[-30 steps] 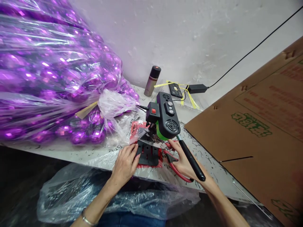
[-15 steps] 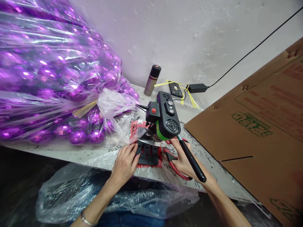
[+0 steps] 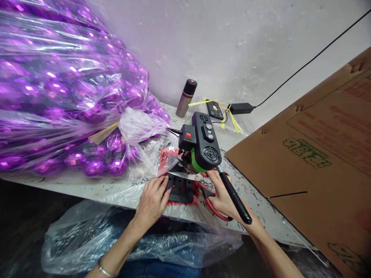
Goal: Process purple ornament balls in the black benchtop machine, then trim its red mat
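Observation:
A small black machine point(image 3: 207, 141) with a red switch, green edging and a long black lever point(image 3: 236, 199) stands on a slotted black base plate point(image 3: 181, 190). My right hand point(image 3: 223, 193) grips red-handled scissors point(image 3: 213, 206) beside the lever. Their blade lies across the plate, below the machine head, pointing left. My left hand point(image 3: 152, 197) rests at the plate's left edge, its fingers closed together near the blade tip. Whatever those fingertips hold is hidden. Clear plastic film point(image 3: 145, 241) hangs over the table edge beneath my forearms.
A big clear bag of shiny purple balls point(image 3: 72, 88) fills the left side. Behind the machine stand a spray can point(image 3: 186, 98), a phone point(image 3: 215, 109) and a power adapter point(image 3: 242, 108) with yellow strips. A cardboard box point(image 3: 315, 143) occupies the right. Black scraps litter the white table point(image 3: 240, 181).
My right hand and the scissors have shifted slightly left. My left hand stays almost where it was at the plate's edge.

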The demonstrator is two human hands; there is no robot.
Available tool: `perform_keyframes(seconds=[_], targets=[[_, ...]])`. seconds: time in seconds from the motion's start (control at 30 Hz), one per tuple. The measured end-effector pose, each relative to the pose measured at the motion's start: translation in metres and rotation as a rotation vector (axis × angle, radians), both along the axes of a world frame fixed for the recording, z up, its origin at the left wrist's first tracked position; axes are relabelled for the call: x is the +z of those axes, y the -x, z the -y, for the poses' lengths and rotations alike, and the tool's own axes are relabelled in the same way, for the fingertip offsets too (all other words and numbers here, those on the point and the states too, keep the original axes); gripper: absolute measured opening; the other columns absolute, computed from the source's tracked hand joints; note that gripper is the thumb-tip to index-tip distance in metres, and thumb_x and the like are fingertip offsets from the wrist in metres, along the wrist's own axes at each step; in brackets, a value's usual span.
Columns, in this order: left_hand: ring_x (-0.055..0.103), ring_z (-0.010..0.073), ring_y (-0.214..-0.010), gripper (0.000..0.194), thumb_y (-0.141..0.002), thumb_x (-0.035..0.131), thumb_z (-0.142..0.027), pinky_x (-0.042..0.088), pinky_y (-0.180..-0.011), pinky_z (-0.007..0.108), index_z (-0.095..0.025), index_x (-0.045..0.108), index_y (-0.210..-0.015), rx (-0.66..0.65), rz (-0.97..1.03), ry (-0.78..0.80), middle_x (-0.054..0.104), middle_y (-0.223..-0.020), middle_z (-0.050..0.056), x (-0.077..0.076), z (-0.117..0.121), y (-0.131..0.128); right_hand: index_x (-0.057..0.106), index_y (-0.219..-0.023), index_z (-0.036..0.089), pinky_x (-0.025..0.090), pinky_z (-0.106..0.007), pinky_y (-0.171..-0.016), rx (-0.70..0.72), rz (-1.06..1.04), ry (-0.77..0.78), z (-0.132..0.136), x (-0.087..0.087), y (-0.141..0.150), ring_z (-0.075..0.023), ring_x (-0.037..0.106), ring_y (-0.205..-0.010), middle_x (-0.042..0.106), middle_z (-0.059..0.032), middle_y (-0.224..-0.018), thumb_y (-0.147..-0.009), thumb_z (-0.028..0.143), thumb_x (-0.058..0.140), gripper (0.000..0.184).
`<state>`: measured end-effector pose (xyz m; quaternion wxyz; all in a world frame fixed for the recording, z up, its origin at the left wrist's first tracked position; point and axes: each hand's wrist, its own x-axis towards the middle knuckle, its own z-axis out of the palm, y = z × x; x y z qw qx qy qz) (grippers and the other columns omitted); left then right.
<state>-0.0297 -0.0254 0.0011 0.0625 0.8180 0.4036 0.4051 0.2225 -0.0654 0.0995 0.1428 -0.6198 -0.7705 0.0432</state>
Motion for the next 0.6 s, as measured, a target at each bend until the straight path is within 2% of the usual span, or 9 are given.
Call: perform_keyframes(seconds=[0.13, 0.37, 0.5, 0.6], targets=[[0.062, 0.0284, -0.109, 0.035, -0.104, 0.045, -0.028, 0.055, -0.089, 0.045, -0.013, 0.059, -0.133, 0.006, -0.013, 0.009, 0.070, -0.120, 0.015, -0.0015, 0.0002, 0.0000, 0.047, -0.137, 0.024, 0.045, -0.043, -0.093, -0.010, 0.016, 0.004, 0.0020, 0.0092, 0.0039, -0.0299, 0.056, -0.111, 0.062, -0.0099, -0.113, -0.090, 0.022, 0.050, 0.047], [0.063, 0.0287, -0.109, 0.035, -0.104, 0.045, -0.028, 0.055, -0.088, 0.045, -0.015, 0.059, -0.134, 0.016, -0.015, 0.005, 0.070, -0.119, 0.015, -0.0012, 0.0002, 0.0001, 0.053, -0.127, 0.022, 0.048, -0.045, -0.091, 0.014, 0.044, 0.022, 0.0043, 0.0086, -0.0010, -0.0288, 0.057, -0.103, 0.061, -0.0099, -0.111, -0.075, 0.012, 0.049, 0.053], [0.064, 0.0285, -0.107, 0.034, -0.104, 0.046, -0.028, 0.055, -0.087, 0.044, -0.015, 0.060, -0.132, 0.014, -0.012, -0.008, 0.070, -0.118, 0.014, -0.0005, -0.0001, 0.0003, 0.052, -0.130, 0.023, 0.048, -0.048, -0.095, -0.006, 0.016, 0.039, 0.0040, 0.0067, -0.0012, -0.0302, 0.057, -0.107, 0.062, -0.0099, -0.113, -0.080, 0.016, 0.050, 0.051], [0.063, 0.0285, -0.107, 0.034, -0.104, 0.046, -0.028, 0.055, -0.087, 0.044, -0.014, 0.060, -0.131, 0.015, -0.014, -0.011, 0.070, -0.119, 0.014, 0.0004, -0.0001, 0.0001, 0.045, -0.141, 0.023, 0.046, -0.051, -0.098, -0.004, -0.012, 0.036, 0.0040, 0.0046, -0.0017, -0.0317, 0.058, -0.110, 0.062, -0.0111, -0.114, -0.083, 0.020, 0.053, 0.059]])
